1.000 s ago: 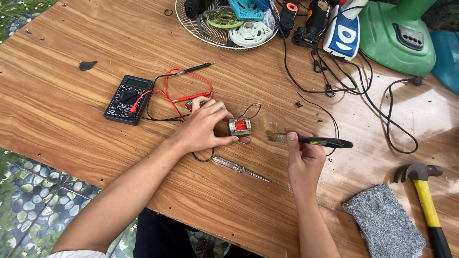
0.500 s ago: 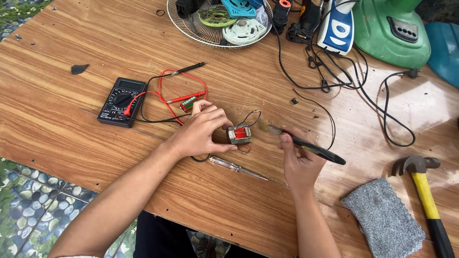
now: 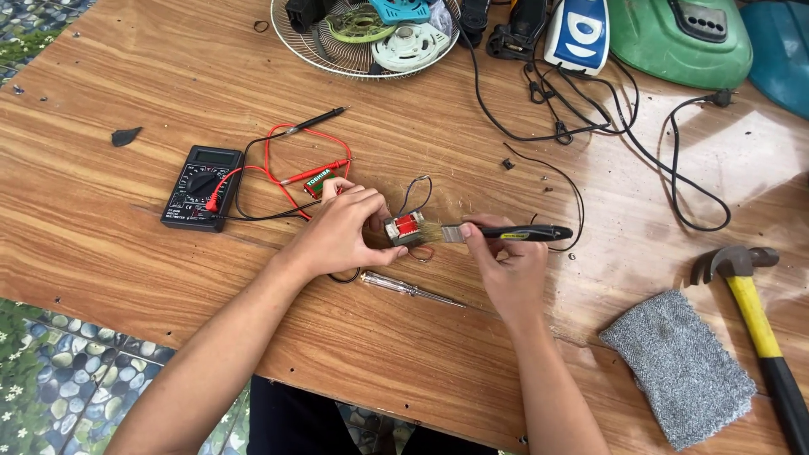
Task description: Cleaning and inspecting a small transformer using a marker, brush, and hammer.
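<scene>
My left hand (image 3: 341, 232) grips a small metal part with a red coil (image 3: 404, 227), holding it against the wooden table (image 3: 126, 253); thin dark wires loop out behind it. My right hand (image 3: 506, 270) holds a small paintbrush (image 3: 506, 233) with a black handle, its bristles touching the right side of the coil part. A clear-handled screwdriver (image 3: 411, 289) lies just below both hands. A small green battery (image 3: 318, 180) lies by my left knuckles.
A black multimeter (image 3: 200, 187) with red and black probe leads sits left. A fan grille (image 3: 362, 38) holding parts, a blue-white appliance (image 3: 577, 32), a green housing (image 3: 683, 38) and black cables lie at the back. A yellow-handled hammer (image 3: 754, 312) and grey cloth (image 3: 678, 366) are right.
The brush has swung from pointing down-right to lying level, with its bristles now against the coil part. My left hand keeps hold of the part. The camera view has shifted slightly.
</scene>
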